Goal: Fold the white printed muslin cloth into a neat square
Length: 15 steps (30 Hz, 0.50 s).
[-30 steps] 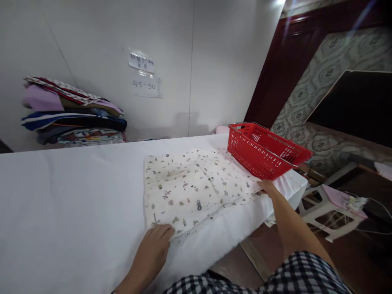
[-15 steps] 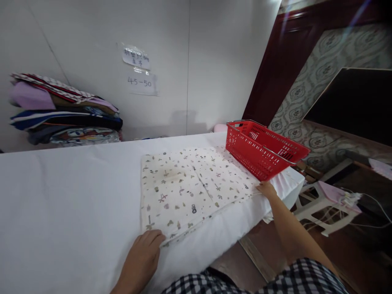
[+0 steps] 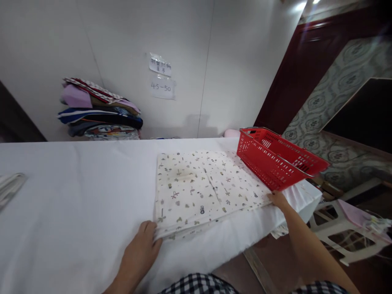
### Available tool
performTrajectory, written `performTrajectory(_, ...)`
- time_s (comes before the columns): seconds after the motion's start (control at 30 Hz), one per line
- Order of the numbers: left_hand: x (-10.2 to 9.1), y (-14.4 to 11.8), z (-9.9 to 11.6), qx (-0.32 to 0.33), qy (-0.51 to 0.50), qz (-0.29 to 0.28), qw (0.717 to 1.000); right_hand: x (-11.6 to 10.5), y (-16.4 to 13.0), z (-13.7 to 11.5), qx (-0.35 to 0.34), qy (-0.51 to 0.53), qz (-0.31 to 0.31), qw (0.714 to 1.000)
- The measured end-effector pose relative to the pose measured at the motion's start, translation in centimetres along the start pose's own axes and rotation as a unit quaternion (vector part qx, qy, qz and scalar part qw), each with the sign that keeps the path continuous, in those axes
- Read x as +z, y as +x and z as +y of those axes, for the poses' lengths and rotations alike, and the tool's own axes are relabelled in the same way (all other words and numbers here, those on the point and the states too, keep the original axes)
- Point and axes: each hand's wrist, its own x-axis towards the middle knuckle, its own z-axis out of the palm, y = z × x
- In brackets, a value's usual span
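A folded cream cloth (image 3: 190,183) with small plant prints lies on the white-covered table, a crease running across its middle. My left hand (image 3: 142,245) grips its near left corner between thumb and fingers. At the near right corner, my right hand (image 3: 278,199) pinches the edge, close by the basket. Along the near side, the upper layer sits slightly back from a lower layer that shows beneath it. The fingertips of my right hand are partly hidden by the fabric.
A red plastic basket (image 3: 275,163) stands at the table's right end, against the cloth's far right part. Folded clothes (image 3: 102,110) are stacked behind the table (image 3: 76,196). Another piece of fabric (image 3: 10,185) lies at the far left. A white stool (image 3: 339,232) stands right.
The view has turned left, bringing the fabric at the far left into sight. My left hand has taken the near left corner, and the near edge's layers now show apart.
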Motion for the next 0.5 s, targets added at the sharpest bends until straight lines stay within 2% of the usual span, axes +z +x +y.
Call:
performTrajectory(0.1, -1.0, 0.6, -0.6, -0.067, -0.114, -0.017, 0.991, -0.1, -1.0, -1.2, 0.056, 0.124, -0.013, 0.991)
performTrajectory(0.17, -1.5, 1.3, -1.0, -0.119, -0.220, -0.009, 0.968, -0.4, -1.9, -2.5, 0.049, 0.211, -0.022, 0.976)
performTrajectory(0.23, -1.7, 2.1, -1.0, -0.183, -0.342, 0.004, 0.922, -0.8, -2.8, -4.1, 0.018, 0.270, -0.027, 0.962)
performTrajectory(0.3, -1.8, 2.8, -0.7, -0.233, -0.464, 0.014, 0.855, -1.3, -3.5, -5.6, -0.016, 0.317, -0.028, 0.948)
performTrajectory(0.37, -1.7, 3.4, -0.1, -0.254, -0.558, 0.028, 0.789, -1.9, -3.8, -6.8, -0.037, 0.367, -0.026, 0.929)
performTrajectory(0.43, -1.4, 3.6, 0.6, -0.261, -0.607, 0.033, 0.750, -2.4, -3.8, -7.4, -0.042, 0.418, -0.026, 0.907)
performTrajectory(0.5, -1.1, 3.7, 1.4, -0.261, -0.627, 0.025, 0.734, -2.7, -3.5, -7.8, -0.043, 0.458, -0.022, 0.888)
